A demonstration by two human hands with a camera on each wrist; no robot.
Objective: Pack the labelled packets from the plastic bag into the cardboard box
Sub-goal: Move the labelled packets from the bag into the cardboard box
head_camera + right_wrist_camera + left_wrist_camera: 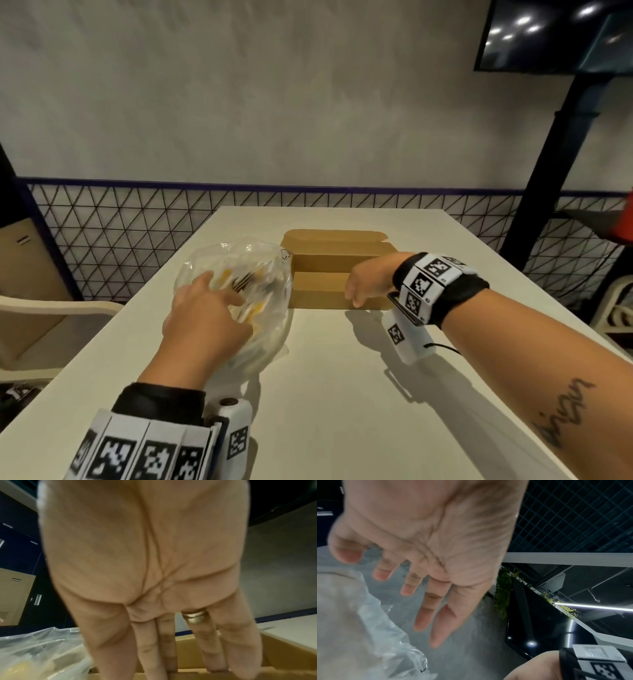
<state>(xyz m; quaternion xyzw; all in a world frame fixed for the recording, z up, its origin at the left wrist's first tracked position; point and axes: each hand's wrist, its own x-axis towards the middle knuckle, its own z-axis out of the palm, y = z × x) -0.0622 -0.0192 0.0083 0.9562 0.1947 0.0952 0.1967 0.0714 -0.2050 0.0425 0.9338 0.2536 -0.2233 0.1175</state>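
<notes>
A clear plastic bag lies left of centre on the white table; yellow-and-white labelled packets show through it. My left hand lies flat over the bag with straight, spread fingers and holds nothing; the bag is below them. The open brown cardboard box stands right of the bag. My right hand hangs over the box's near wall, its ringed fingers straight down inside with tips hidden and its thumb outside. The bag is at its left.
A cream chair stands at the table's left edge and another chair at the right. Black wire mesh runs along the wall behind the table. A dark post rises at the right.
</notes>
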